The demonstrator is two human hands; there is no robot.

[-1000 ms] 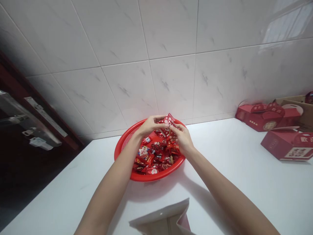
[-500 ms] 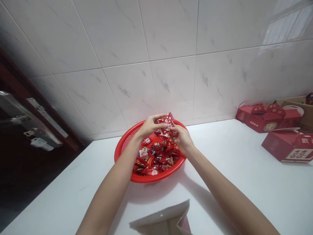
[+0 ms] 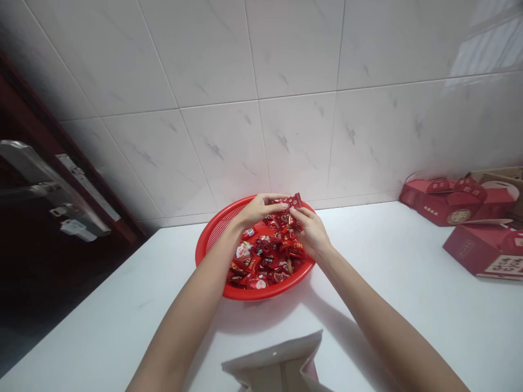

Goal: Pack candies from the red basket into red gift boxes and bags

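Above the far side of a red plastic basket [image 3: 261, 295], my left hand [image 3: 261, 209] is closed on a red candy packet [image 3: 294, 201] with light dots. My right hand [image 3: 309, 230] is closed too, its fingertips gripping small red wrapped candies [image 3: 297, 222] right beside that packet. Both hands nearly touch. Many wrapped candies [image 3: 265, 258], mostly red, fill the basket below. In the foreground stands an opened paper box [image 3: 273, 354], cut off by the lower edge of the view.
Red folded gift boxes [image 3: 453, 201] with handles stand at the right by the tiled wall [image 3: 298, 147]. Another red box [image 3: 482, 250] sits nearer on the white table [image 3: 163, 310]. A dark door [image 3: 24, 228] with a metal handle and keys is at the left.
The packet in my left hand has tipped, so its printed front shows less. Both hands stay close together over the basket. The whole view has shifted slightly.
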